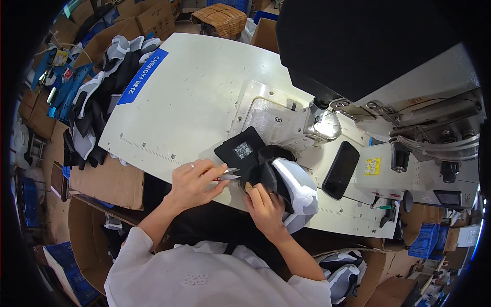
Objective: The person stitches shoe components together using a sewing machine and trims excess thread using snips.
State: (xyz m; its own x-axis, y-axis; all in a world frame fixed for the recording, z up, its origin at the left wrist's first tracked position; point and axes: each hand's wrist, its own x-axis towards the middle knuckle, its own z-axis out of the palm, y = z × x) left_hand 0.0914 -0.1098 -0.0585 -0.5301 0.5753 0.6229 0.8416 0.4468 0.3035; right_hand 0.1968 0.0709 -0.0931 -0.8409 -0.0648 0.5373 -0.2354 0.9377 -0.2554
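Small thread snips (232, 175) are gripped in my left hand (197, 183), their pale blades pointing right at black cloth. The cloth belongs to what looks like a shoe upper (298, 185) in black, grey and white. Its black flap (238, 148), with a printed label, lies flat on the white sewing table (189, 97). My right hand (265, 209) pinches the upper's black edge just right of the blade tips. Whether the blades touch a thread is too small to tell.
A sewing machine (327, 123) stands beyond the upper, its arm filling the right. A black phone (341, 170) lies on the table beside it. More uppers (89, 120) are heaped past the left edge, and others (340, 276) sit in a cardboard box (376, 268) near my right elbow.
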